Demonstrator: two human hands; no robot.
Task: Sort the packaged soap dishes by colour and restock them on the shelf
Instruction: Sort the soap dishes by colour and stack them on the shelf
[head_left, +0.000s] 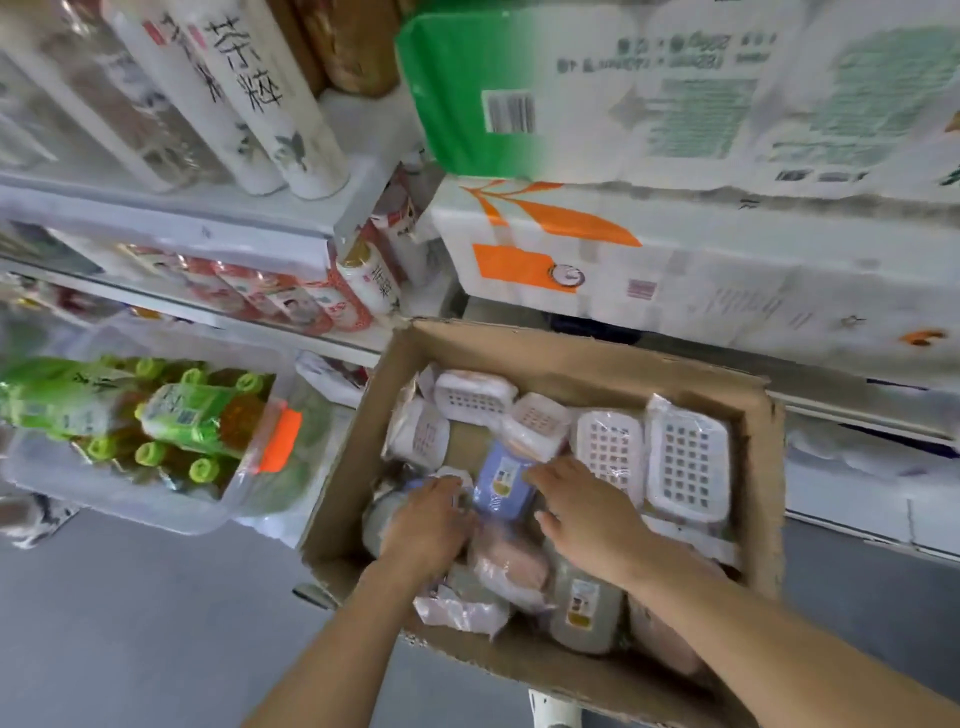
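**Both hands down among the soap dishes**

Inside the cardboard box (524, 670) both hands worked among wrapped soap dishes. At the box's centre lay a blue soap dish (503, 480); the right hand (584, 512), at its 4 o'clock, touched its edge with loosely spread fingers. The left hand (427, 525), at its 8 o'clock, curled into the packets; what it pinched could not be told. White soap dishes (685, 452) stood at 2 o'clock.

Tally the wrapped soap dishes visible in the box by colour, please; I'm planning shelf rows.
White soap dishes: 5
Blue soap dishes: 1, plus maybe one under the left hand
Pink soap dishes: 1
Grey-green soap dishes: 2
Total: 9 clearly visible in the cardboard box; others lie hidden.
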